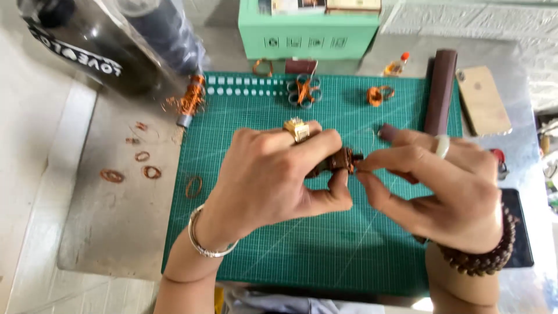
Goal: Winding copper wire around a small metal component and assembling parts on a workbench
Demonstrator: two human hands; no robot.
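Observation:
My left hand (273, 174), with a gold ring and a silver bracelet, grips a small brown copper-wound piece (339, 160) between thumb and fingers above the green cutting mat (325, 256). My right hand (442, 186), wearing a pale ring and a dark bead bracelet, pinches the right end of the same piece with thumb and forefinger. Both hands hover over the mat's middle.
Copper wire coils (379, 94) and a grey ring cluster with wire (303, 92) lie at the mat's far edge. Loose wire loops (151, 171) sit on the metal sheet at left. A brown roll (440, 90), a phone (482, 100), a green box (308, 35) and a small bottle (396, 65) stand behind.

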